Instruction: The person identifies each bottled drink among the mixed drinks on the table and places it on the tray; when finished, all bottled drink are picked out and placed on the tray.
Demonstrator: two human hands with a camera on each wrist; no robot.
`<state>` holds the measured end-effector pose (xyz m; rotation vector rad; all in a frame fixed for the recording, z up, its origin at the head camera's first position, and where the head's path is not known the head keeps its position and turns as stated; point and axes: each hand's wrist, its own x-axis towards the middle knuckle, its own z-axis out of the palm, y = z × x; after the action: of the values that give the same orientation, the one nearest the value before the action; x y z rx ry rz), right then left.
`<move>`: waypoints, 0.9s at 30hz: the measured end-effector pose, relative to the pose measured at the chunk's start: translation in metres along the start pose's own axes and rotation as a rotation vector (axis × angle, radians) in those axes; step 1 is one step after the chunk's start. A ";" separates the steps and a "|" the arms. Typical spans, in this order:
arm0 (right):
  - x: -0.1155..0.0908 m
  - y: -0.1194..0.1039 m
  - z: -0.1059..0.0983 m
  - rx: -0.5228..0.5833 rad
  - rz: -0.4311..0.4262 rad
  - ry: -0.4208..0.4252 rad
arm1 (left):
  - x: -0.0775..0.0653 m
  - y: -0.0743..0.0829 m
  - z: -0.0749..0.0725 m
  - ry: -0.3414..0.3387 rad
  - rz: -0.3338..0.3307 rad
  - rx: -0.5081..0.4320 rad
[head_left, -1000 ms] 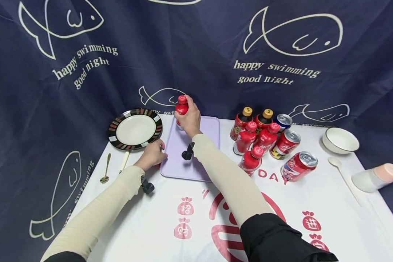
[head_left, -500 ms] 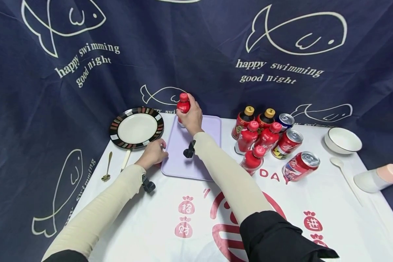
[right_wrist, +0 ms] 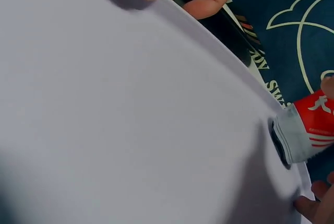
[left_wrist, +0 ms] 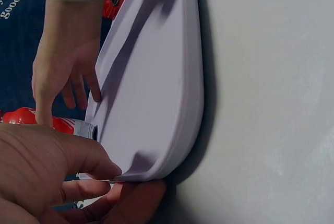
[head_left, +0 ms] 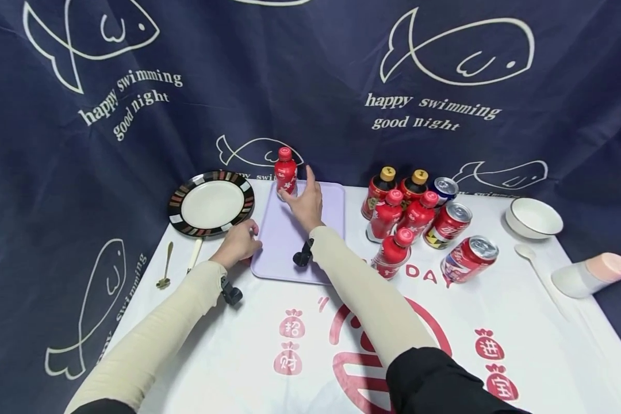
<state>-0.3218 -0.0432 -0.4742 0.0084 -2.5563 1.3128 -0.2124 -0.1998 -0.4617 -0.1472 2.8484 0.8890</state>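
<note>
A red bottle [head_left: 286,174] with a red cap stands upright on the far left corner of the lavender tray [head_left: 284,244]. Beside it, my right hand [head_left: 307,206] is spread, its index finger raised apart from the bottle. Its thumb is close to the bottle's lower side; whether it touches, I cannot tell. My left hand [head_left: 236,244] pinches the tray's left rim between thumb and fingers, as the left wrist view shows. The bottle's base [right_wrist: 293,135] is set near the tray's rim in the right wrist view.
Right of the tray are several red bottles [head_left: 386,215], a leaning red can [head_left: 468,260] and other cans [head_left: 449,225]. A striped-rim plate [head_left: 212,204] and gold spoon [head_left: 165,265] lie left. A bowl [head_left: 534,218], white spoon [head_left: 540,280] and tipped cup [head_left: 592,276] sit far right.
My right hand has let go of the red bottle and drawn slightly right and toward me, fingers spreading. The bottle stays on the tray corner. My left hand keeps its place on the rim.
</note>
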 end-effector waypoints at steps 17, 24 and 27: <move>-0.101 -0.056 -0.119 0.459 -0.567 -0.010 | -0.002 -0.004 0.000 -0.033 -0.016 -0.059; -0.137 -0.049 -0.202 0.300 -0.902 0.106 | -0.003 -0.002 0.001 -0.071 -0.014 -0.148; -0.137 -0.036 -0.229 0.247 -0.932 0.174 | -0.002 -0.001 0.000 -0.052 -0.006 -0.117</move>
<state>-0.1317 0.1027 -0.3508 0.9513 -1.8059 1.1278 -0.2098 -0.2005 -0.4619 -0.1435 2.7475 1.0431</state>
